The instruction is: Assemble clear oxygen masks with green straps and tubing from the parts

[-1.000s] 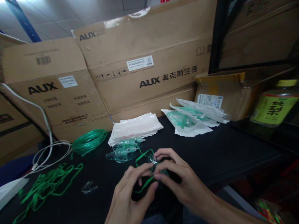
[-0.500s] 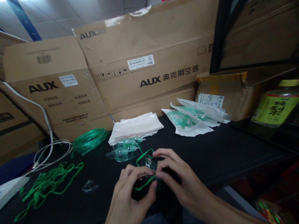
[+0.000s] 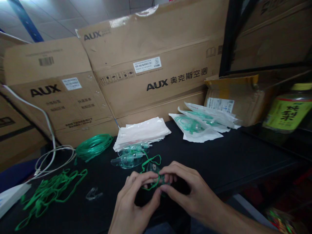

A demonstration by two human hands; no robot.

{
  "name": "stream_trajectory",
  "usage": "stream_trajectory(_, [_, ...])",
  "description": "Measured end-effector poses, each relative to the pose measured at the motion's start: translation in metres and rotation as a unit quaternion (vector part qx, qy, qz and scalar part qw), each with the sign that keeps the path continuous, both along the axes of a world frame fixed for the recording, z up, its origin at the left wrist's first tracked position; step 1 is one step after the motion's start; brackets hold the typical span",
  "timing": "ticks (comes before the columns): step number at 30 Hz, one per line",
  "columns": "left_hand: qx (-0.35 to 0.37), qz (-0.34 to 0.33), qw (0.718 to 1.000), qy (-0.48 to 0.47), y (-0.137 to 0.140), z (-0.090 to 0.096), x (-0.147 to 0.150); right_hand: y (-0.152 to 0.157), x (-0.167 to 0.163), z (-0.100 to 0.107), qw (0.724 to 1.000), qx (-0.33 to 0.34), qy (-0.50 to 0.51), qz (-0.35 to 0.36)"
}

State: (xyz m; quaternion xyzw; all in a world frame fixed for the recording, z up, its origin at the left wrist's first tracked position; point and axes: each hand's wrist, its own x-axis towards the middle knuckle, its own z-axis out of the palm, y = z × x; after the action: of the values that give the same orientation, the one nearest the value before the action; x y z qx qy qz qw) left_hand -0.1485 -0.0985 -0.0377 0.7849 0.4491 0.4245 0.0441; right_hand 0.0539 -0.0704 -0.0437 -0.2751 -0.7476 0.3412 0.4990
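Observation:
A clear, green-tinted oxygen mask point(image 3: 153, 167) with a thin green elastic strap point(image 3: 159, 158) is between my two hands, low over the table. My left hand point(image 3: 137, 198) curls in from the left, its index finger and thumb closed at the mask's near edge. From the right, my right hand point(image 3: 188, 187) pinches the same edge, fingertips touching the strap where it loops beside the mask. Fingers cover most of the mask's near side. Just beyond lie more clear masks point(image 3: 130, 160). A small clear plastic piece point(image 3: 94, 194) rests left of my left hand.
Green straps point(image 3: 55, 191) lie tangled at the left, below coiled green tubing point(image 3: 94, 147) and a white cable point(image 3: 50, 130). Behind are stacked white pouches point(image 3: 142, 131), filled pouches point(image 3: 195, 125) and large cardboard boxes point(image 3: 156, 42). A yellow-labelled bottle point(image 3: 287, 112) stands right.
My right hand's fingers have come down and closed in at the mask's near edge. The strap's near part has shifted up between the fingertips. My left hand has barely moved.

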Motion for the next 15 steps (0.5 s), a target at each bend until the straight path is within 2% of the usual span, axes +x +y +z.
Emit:
stream_trajectory(6, [0.004,-0.004,1.000,0.011,-0.002,0.004,0.001,0.002,-0.001,-0.002,1.000,-0.010,0.025,0.000])
stream_trajectory(12, [0.056,-0.045,0.995,0.068,-0.002,0.011,0.006,0.001,-0.002,0.000,0.999,-0.026,0.023,-0.011])
stream_trajectory(15, [0.053,-0.029,0.996,0.071,-0.003,0.010,0.006,0.003,-0.002,-0.001,0.999,-0.036,0.027,-0.006])
